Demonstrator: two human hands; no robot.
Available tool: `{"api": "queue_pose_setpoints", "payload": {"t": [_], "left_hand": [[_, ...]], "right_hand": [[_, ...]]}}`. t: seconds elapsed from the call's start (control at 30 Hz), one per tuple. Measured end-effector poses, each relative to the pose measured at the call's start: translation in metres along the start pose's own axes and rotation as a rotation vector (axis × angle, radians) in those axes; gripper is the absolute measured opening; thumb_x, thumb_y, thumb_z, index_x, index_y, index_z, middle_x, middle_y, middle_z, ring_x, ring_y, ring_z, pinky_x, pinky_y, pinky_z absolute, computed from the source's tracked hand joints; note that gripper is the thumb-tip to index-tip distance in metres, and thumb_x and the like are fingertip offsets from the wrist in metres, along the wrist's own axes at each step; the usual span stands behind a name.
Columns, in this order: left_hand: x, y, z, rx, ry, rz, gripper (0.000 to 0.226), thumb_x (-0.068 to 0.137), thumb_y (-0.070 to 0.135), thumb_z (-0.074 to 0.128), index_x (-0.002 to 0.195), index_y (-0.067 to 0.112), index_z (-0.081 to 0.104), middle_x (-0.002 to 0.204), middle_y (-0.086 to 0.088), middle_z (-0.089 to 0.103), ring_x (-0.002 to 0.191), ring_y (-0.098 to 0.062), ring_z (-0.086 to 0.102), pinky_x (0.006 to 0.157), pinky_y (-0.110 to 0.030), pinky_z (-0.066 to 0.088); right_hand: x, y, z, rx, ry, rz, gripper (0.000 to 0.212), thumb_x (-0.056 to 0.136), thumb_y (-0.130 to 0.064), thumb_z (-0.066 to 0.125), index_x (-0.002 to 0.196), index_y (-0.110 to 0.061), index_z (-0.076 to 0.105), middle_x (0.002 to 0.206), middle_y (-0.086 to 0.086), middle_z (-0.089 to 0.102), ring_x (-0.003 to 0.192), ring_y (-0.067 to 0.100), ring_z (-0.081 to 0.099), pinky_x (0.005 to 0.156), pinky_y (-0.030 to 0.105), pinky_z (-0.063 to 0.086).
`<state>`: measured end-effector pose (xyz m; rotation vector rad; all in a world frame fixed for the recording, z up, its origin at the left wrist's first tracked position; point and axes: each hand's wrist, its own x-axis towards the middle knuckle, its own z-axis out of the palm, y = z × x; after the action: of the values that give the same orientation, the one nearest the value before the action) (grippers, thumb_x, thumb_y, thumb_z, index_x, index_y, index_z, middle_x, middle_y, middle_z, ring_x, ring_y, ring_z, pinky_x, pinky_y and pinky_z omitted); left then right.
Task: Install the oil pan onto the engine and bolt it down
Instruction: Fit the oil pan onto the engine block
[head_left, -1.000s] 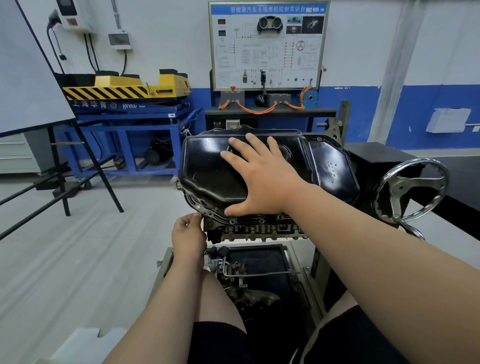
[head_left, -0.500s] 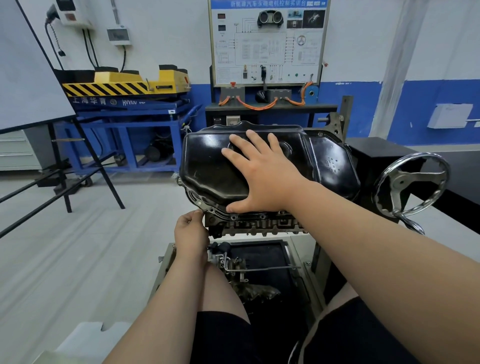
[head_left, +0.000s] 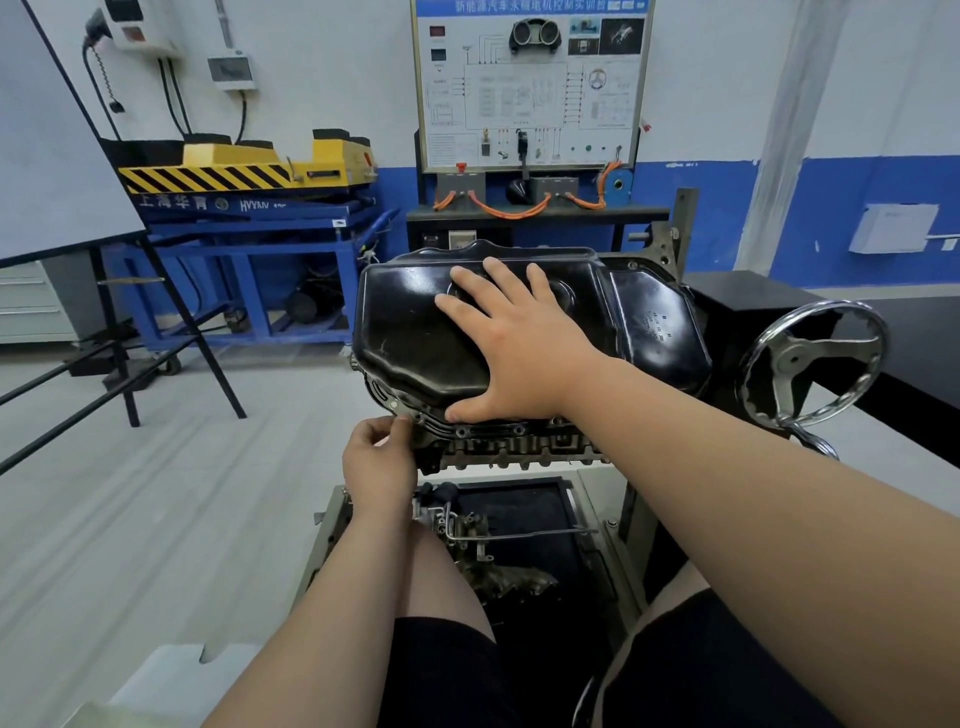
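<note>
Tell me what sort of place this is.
Probably a car-mechanics training workshop: a display board with a wiring diagram and gauges, an engine beside a hand wheel, and a yellow lift table.

a white slanted board (head_left: 47, 156) on black easel legs stands at the left. behind it, a yellow lift platform with black hazard stripes (head_left: 234, 169) sits on a blue metal trolley frame (head_left: 249, 249). a white framed wiring-diagram training panel (head_left: 530, 88) stands against the wall, with orange cables (head_left: 511, 212) looping below it. a shiny spoked metal handwheel (head_left: 813, 358) is at the right, and a white wall box (head_left: 893, 227) hangs beyond it.
</note>
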<state>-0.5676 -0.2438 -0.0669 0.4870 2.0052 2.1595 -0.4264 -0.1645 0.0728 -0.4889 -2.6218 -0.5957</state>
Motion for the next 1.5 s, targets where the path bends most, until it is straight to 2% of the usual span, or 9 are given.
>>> {"api": "queue_pose_setpoints", "payload": {"t": [0.27,0.63,0.83,0.9,1.0,1.07,1.17,1.27,1.5], "left_hand": [[0.004,0.006,0.003,0.362,0.067,0.230,0.022,0.089,0.022,0.057,0.106,0.015,0.069,0.097,0.000,0.070,0.093,-0.023,0.060,0.073,-0.025,0.037],[0.005,0.005,0.007,0.504,0.028,0.345,0.022,0.088,0.021,0.055,0.101,0.016,0.072,0.088,-0.010,0.070,0.084,-0.031,0.061,0.064,-0.031,0.043],[0.001,0.000,0.012,0.213,-0.051,0.158,0.021,0.090,0.020,0.054,0.090,0.009,0.072,0.067,-0.002,0.062,0.074,-0.025,0.059,0.058,-0.024,0.036],[0.001,0.001,0.013,0.114,-0.076,0.059,0.019,0.090,0.019,0.056,0.093,0.013,0.073,0.072,0.006,0.065,0.073,-0.013,0.058,0.059,-0.017,0.039],[0.002,0.004,0.016,-0.043,-0.082,-0.109,0.013,0.088,0.020,0.059,0.091,0.014,0.069,0.081,-0.006,0.065,0.072,-0.018,0.055,0.062,-0.023,0.040],[0.000,0.008,0.016,-0.166,-0.091,-0.238,0.011,0.090,0.021,0.057,0.090,0.013,0.065,0.077,-0.005,0.061,0.055,-0.016,0.050,0.048,-0.019,0.039],[0.002,0.018,0.015,-0.356,-0.209,-0.462,0.018,0.096,0.021,0.049,0.079,0.017,0.056,0.061,0.006,0.060,0.030,-0.004,0.032,0.031,-0.011,0.020],[0.009,0.033,0.011,-0.390,-0.322,-0.663,0.026,0.099,0.018,0.043,0.074,0.019,0.050,0.043,0.011,0.056,0.024,-0.002,0.023,0.025,-0.013,0.014],[0.020,0.040,0.004,-0.528,-0.405,-0.879,0.027,0.098,0.019,0.047,0.072,0.015,0.049,0.045,0.002,0.059,0.022,-0.003,0.026,0.026,-0.011,0.015]], "right_hand": [[-0.001,0.000,0.002,-0.014,0.002,0.005,0.109,0.064,-0.083,0.045,0.150,-0.024,0.013,0.158,0.007,0.007,0.144,0.032,-0.001,0.113,0.059,0.001],[-0.002,-0.001,0.001,0.005,0.014,0.011,0.108,0.065,-0.083,0.047,0.150,-0.024,0.014,0.158,0.006,0.008,0.144,0.032,0.000,0.113,0.058,0.001],[-0.002,-0.001,0.001,0.003,0.009,0.017,0.109,0.065,-0.083,0.047,0.150,-0.024,0.013,0.158,0.006,0.007,0.144,0.032,-0.002,0.114,0.058,0.001],[-0.002,-0.001,0.001,0.002,0.007,0.017,0.109,0.065,-0.083,0.046,0.150,-0.024,0.013,0.158,0.006,0.006,0.144,0.032,-0.002,0.114,0.058,0.001],[-0.002,-0.001,0.002,0.002,0.012,0.018,0.109,0.064,-0.083,0.047,0.150,-0.024,0.014,0.158,0.006,0.007,0.144,0.032,-0.001,0.114,0.058,0.001],[-0.002,-0.001,0.001,-0.002,0.018,0.018,0.110,0.064,-0.084,0.047,0.150,-0.024,0.015,0.158,0.007,0.009,0.144,0.032,0.000,0.114,0.058,0.002],[-0.001,-0.001,0.002,-0.008,0.019,0.018,0.110,0.063,-0.084,0.047,0.150,-0.024,0.015,0.158,0.007,0.010,0.144,0.032,0.001,0.113,0.059,0.003],[-0.001,-0.001,0.002,-0.008,0.019,0.020,0.110,0.064,-0.084,0.046,0.150,-0.024,0.015,0.158,0.007,0.010,0.144,0.032,0.001,0.113,0.058,0.003],[-0.003,-0.001,0.001,-0.002,0.015,0.018,0.110,0.064,-0.083,0.047,0.150,-0.024,0.014,0.158,0.007,0.008,0.144,0.032,0.000,0.114,0.058,0.002]]}}
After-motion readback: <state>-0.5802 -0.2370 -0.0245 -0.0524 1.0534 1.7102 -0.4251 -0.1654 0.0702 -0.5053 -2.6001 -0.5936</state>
